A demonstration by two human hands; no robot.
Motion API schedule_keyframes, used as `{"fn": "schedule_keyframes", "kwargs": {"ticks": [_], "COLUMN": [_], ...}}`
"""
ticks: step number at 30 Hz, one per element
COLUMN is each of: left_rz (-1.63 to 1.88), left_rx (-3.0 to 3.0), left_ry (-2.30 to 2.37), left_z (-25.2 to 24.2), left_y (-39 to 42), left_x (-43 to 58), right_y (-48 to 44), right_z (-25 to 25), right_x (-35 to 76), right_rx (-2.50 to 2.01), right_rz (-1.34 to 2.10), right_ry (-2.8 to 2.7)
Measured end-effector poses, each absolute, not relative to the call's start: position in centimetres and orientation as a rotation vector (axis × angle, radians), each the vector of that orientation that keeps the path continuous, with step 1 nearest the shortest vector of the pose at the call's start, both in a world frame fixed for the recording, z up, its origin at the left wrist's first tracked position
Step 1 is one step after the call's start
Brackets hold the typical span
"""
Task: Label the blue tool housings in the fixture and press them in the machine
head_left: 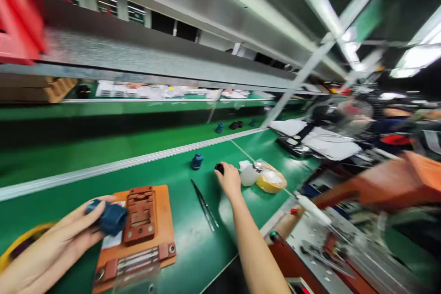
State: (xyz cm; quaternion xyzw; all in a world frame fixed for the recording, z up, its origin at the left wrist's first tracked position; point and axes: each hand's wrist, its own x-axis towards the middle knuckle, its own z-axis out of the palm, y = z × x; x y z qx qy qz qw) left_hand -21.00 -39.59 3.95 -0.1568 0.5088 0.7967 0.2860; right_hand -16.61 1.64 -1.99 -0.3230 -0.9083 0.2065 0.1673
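Observation:
My left hand [81,223] is closed round a dark blue plastic part [112,218], hollow-looking and roughly cylindrical, held above the left side of an orange-brown fixture board [163,211]. A brown block with a shaped recess [139,216] is mounted on that board. Further right, my right hand [229,179] pinches a small black part [219,168] over the green bench; my fingers hide some of it. Between the hands lie black tweezers [205,204]. A similar blue part [197,161] stands upright beyond the tweezers.
Right of my right hand are a white bottle [248,174] and a yellow tape roll [271,178]. Small blue and dark parts [236,125] stand on the far side. A metal-topped machine [320,239] borders the bench at right; a shelf [155,62] overhangs the back.

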Motion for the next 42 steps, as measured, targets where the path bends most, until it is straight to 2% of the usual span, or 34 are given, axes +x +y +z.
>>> {"fn": "schedule_keyframes", "kwargs": {"ticks": [3,5,8,24,34,37,42], "left_rz": [2.171,2.232,2.313,2.297,2.391,2.423,2.497], "left_rx": [-0.308,-0.325,-0.374,-0.235,-0.448,-0.457,-0.334], "left_ry": [1.243,1.145,1.041,0.983,1.324,1.403,1.677], "left_z": [3.8,3.4,3.2,2.4,0.7,0.6,0.1], "left_y": [-38.0,-36.9,-35.5,-33.3,-31.3,-31.2,-31.7], "left_x": [-19.0,-17.9,-16.1,-12.1,-10.5,-10.4,-10.6], "right_y": [-5.3,-10.3,-15.9,-16.7,-17.9,-18.7,-20.6], "right_z": [-0.9,0.0,0.9,-0.5,-2.3,-2.5,-3.3], "right_x": [-15.0,-12.9,-10.0,-7.7,-9.2,-9.5,-9.2], "right_rx": [-0.432,0.075,0.381,0.416,0.525,0.496,0.357], "right_rz": [0.853,1.203,1.312,1.268,0.703,0.731,0.968], "right_ry": [-2.607,-2.402,-2.215,-2.16,-2.078,-2.075,-1.999]}}
